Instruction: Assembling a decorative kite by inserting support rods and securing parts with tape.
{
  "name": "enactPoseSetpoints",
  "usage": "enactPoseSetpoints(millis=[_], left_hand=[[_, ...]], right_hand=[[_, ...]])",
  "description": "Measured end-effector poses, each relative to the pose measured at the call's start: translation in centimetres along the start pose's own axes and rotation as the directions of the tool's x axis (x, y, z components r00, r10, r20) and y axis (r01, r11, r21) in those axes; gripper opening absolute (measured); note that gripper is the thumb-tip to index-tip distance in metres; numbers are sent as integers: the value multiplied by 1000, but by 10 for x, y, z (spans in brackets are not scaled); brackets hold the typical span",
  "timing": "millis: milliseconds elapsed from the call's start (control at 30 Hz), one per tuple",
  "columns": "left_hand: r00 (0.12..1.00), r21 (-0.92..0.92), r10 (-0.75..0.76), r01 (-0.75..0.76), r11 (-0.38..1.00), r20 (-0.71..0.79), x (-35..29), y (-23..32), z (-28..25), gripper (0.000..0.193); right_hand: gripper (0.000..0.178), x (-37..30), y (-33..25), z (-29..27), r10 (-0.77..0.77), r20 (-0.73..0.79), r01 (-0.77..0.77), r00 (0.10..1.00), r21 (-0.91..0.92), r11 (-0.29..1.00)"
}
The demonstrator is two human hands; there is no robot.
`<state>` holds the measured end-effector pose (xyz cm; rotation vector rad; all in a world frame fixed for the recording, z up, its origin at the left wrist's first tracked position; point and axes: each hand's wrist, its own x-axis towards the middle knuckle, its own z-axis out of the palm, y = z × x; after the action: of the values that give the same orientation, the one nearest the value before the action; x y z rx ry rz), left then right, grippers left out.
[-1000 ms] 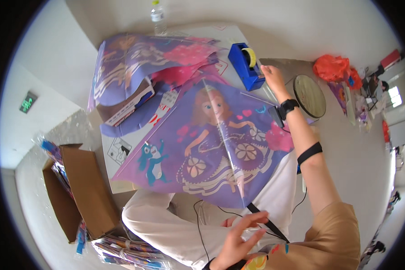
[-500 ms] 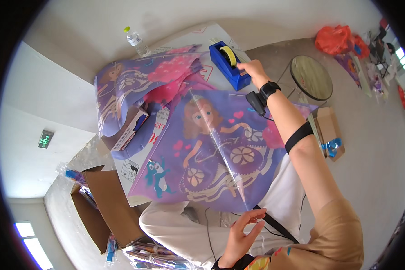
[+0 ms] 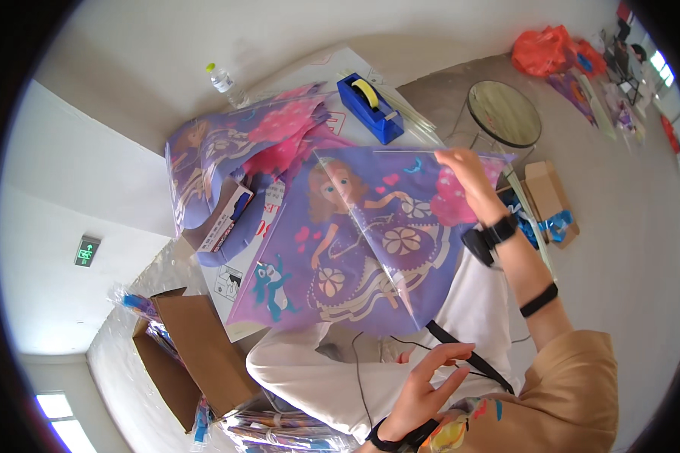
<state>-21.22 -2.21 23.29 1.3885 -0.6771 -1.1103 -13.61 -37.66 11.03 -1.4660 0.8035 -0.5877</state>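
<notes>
Across my lap and the board lies a purple kite (image 3: pixel 340 249) printed with a princess in a gown. A thin pale rod (image 3: pixel 370 253) runs down its middle. My right hand (image 3: pixel 465 177) is at the kite's upper right edge, its fingers bent together on the rim; whatever they pinch is too small to make out. Near the kite's lower tip, my left hand (image 3: pixel 431 385) hovers with fingers apart, holding nothing. Beyond the kite stands a blue tape dispenser (image 3: pixel 370 109) with a yellow-cored roll, which neither hand touches.
More printed kite sheets (image 3: pixel 242 143) lie at the left on a white board (image 3: pixel 242 321), near a small carton (image 3: pixel 227 223). A water bottle (image 3: pixel 221 78) stands behind. An open cardboard box (image 3: pixel 211 347) is lower left; a round stool (image 3: pixel 504 113) and a red bag (image 3: pixel 544 51) are right.
My right hand has left the tape dispenser and come down to the kite's upper right edge. My left hand stays near the lower tip, fingers still apart. The whole view has shifted slightly.
</notes>
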Motion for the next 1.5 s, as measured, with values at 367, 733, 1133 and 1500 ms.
enactPoseSetpoints(millis=[367,733,1133,1500], left_hand=[[966,186,76,-124,975,247,35,47,19,35],[982,-95,-146,136,986,-120,236,-16,-73,28],[828,-478,-222,-62,876,-514,427,-58,-125,30],[697,230,110,81,970,-708,417,-64,-138,19]], right_hand=[[15,-164,4,-70,17,-40,-11,999,144,989],[11,-164,49,-83,63,-162,-51,985,74,996],[13,-165,53,-77,146,-134,-133,980,99,986],[7,-162,60,-76,80,-79,-75,994,63,995]])
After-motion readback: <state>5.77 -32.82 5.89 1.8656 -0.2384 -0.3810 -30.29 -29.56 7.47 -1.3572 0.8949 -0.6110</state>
